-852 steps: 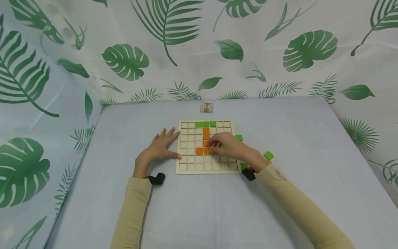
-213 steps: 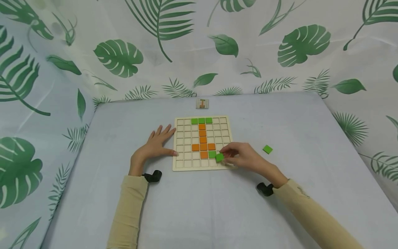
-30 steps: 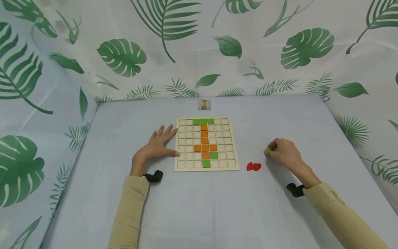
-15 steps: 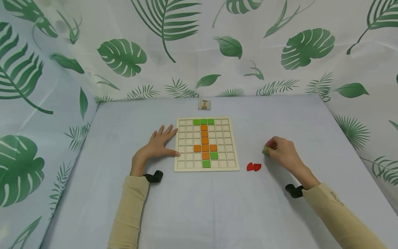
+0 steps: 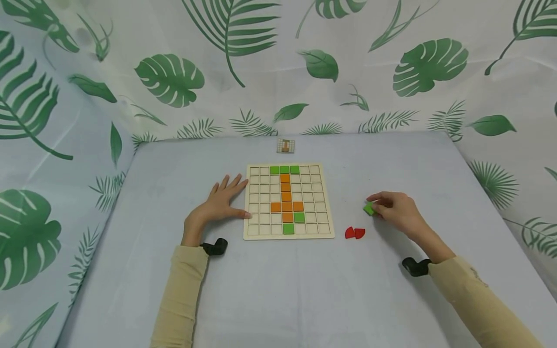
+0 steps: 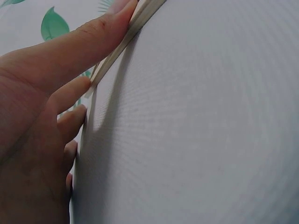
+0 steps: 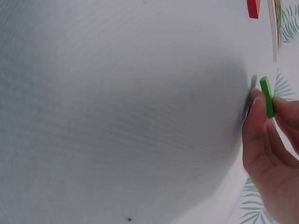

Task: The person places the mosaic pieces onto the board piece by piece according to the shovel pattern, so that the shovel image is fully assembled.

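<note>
A pale wooden grid board (image 5: 261, 209) lies mid-table. Green square tiles (image 5: 285, 169) form a short row at its top, with a column of orange square tiles (image 5: 285, 187) below that widens into a crossbar. Lower down are two more green tiles, one in the bottom row (image 5: 288, 228). My left hand (image 5: 217, 202) lies spread at the board's left edge, thumb (image 6: 100, 37) against its side in the left wrist view. Right of the board, my right hand (image 5: 398, 211) pinches a green square tile (image 7: 267, 97) between thumb and fingers, tilted just over the table.
Two red quarter-round pieces (image 5: 354, 233) lie on the table between the board and my right hand. Behind the board sits a small card (image 5: 285, 146) with a grid pattern. Leaf-printed cloth (image 5: 261, 63) hangs behind and at the sides.
Since seven seconds ago, a green tile has come to lie in the board's bottom row. My right hand has moved right and picked up the loose green tile. The left hand stays put.
</note>
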`<state>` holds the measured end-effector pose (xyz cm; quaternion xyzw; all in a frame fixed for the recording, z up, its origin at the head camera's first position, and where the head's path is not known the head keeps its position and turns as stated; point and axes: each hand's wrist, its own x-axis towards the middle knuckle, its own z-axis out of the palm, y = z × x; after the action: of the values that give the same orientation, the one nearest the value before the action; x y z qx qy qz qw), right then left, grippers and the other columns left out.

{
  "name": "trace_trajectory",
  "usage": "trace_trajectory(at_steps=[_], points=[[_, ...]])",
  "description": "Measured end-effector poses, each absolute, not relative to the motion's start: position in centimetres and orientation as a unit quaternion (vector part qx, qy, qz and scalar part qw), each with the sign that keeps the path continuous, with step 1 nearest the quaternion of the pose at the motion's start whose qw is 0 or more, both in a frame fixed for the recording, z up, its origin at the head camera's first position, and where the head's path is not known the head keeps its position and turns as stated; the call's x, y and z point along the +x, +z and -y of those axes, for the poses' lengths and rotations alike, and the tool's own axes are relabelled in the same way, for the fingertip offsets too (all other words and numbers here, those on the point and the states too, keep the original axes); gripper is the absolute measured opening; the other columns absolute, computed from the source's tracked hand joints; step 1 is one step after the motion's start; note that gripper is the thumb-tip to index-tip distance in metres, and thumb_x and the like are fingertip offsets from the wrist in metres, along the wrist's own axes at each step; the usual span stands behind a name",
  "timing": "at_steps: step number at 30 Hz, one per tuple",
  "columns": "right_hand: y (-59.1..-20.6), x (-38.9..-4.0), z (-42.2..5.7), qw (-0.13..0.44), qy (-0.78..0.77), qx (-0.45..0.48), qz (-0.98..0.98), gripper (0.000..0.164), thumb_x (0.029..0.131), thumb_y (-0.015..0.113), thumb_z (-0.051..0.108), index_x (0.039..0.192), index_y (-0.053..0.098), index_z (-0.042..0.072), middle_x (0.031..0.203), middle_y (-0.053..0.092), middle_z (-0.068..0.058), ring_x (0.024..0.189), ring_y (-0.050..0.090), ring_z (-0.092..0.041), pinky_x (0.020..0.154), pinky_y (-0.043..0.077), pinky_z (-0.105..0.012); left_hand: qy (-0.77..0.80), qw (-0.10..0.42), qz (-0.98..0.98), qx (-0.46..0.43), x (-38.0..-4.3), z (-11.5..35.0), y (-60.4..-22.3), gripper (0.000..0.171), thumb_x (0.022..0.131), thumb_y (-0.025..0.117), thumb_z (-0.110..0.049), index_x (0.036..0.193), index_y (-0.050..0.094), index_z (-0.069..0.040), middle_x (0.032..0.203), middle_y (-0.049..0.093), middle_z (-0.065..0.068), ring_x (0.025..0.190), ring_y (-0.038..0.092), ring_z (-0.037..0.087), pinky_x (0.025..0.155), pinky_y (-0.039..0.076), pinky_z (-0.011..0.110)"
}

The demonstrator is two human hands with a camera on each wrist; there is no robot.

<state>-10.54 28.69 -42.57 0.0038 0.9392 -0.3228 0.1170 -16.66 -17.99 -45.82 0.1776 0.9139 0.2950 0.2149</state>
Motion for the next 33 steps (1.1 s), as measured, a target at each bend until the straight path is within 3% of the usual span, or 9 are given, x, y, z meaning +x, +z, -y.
trace_trajectory(at_steps=[9, 19, 33], points=[[-42.8, -10.7, -29.1, 0.148, -0.375, -0.014, -0.915, 0.038, 0.100, 0.065, 0.012, 0.136, 0.062, -0.002, 0.121, 0.073, -0.023, 0.100, 0.072, -0.027, 0.076, 0.052, -0.012, 0.293, 0.210, -0.914, 0.185, -16.7, 18.2, -46.2, 0.107, 0.085, 0.081, -0.046, 0.166, 0.019, -0.013, 0.174, 0.006, 0.014, 0.160, -0.011, 0.038, 0.127, -0.010, 0.059], [-42.9, -10.8, -29.0, 0.153, -0.383, -0.004, -0.911, 0.046, 0.098, 0.072, 0.019, 0.138, 0.062, 0.000, 0.129, 0.069, -0.023, 0.107, 0.068, -0.024, 0.079, 0.051, -0.010, 0.292, 0.216, -0.914, 0.183, -16.7, 18.3, -46.1, 0.108, 0.084, 0.081, -0.048, 0.166, 0.018, -0.016, 0.174, 0.004, 0.010, 0.160, -0.013, 0.035, 0.128, -0.010, 0.056], [-43.1, -11.1, -27.5, 0.142, -0.394, -0.024, -0.908, 0.046, 0.095, 0.076, 0.021, 0.135, 0.065, 0.002, 0.113, 0.076, -0.015, 0.101, 0.069, -0.025, 0.079, 0.051, -0.011, 0.290, 0.219, -0.914, 0.181, -16.7, 18.2, -46.1, 0.109, 0.084, 0.082, -0.047, 0.166, 0.018, -0.016, 0.175, 0.004, 0.009, 0.160, -0.013, 0.034, 0.128, -0.011, 0.056]])
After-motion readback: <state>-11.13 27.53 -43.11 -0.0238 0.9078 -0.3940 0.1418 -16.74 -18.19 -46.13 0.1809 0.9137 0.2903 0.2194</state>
